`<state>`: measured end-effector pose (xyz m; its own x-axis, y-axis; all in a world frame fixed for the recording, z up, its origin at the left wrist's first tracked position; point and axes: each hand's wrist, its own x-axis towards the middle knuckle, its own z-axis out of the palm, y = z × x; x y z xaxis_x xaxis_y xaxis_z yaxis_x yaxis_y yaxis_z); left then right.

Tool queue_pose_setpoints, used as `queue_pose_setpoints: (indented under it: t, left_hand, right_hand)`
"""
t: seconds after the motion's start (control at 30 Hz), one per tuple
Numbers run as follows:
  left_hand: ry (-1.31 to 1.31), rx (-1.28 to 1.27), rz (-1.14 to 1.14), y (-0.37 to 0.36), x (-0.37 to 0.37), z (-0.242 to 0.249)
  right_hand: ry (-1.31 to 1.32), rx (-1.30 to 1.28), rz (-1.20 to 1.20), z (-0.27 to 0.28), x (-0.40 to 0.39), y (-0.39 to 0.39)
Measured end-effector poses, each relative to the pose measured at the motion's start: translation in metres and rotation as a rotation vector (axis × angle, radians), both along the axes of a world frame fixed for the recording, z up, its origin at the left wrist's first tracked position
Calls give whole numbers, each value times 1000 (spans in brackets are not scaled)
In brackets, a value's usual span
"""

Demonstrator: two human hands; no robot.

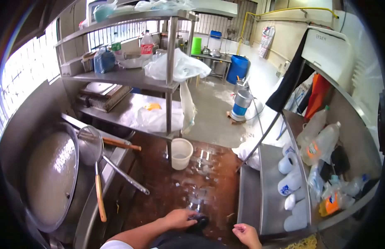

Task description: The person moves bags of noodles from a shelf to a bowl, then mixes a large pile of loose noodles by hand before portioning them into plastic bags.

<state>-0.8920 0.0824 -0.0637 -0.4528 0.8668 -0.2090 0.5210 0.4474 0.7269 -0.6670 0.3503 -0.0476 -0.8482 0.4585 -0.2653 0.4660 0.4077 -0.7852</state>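
My left hand point(180, 218) reaches across in front of my body at the bottom of the view, its fingers curled together. Right at its fingertips is a dark, rounded thing point(200, 221), seen over the wet floor; what the fingers hold, if anything, I cannot tell. My right hand point(247, 235) is lower and to the right, with bent fingers close together and nothing showing in them. It is nearest the front end of a metal trough point(249, 199). Dark clothing point(180, 240) shows below my left forearm.
At left, a large pot point(77, 166) holds cloudy liquid; a strainer point(91, 143) and a ladle point(124, 174) lie beside it. A white bucket point(180, 154) stands on the brown floor point(209, 174) by a steel shelf point(117, 79). Mugs point(290, 183) and plastic bottles point(319, 149) are at right.
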Motion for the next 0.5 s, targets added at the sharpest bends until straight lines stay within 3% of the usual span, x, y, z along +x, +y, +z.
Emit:
queue_pose_setpoints:
  t: [0.17,0.3,0.37,0.5]
  left_hand:
    - [26,-69,5,44,-71,31]
    - [141,70,241,75,-127,64]
    - [-24,231,483,89,-146,75]
    - [-233,426,541,124,-201,43]
  right_hand:
    - [131,-24,43,-15,-122,78]
    - [268,30,399,46,-278,113]
    - [413,172,552,89,-362,116]
    - [516,113,581,180,-506,89]
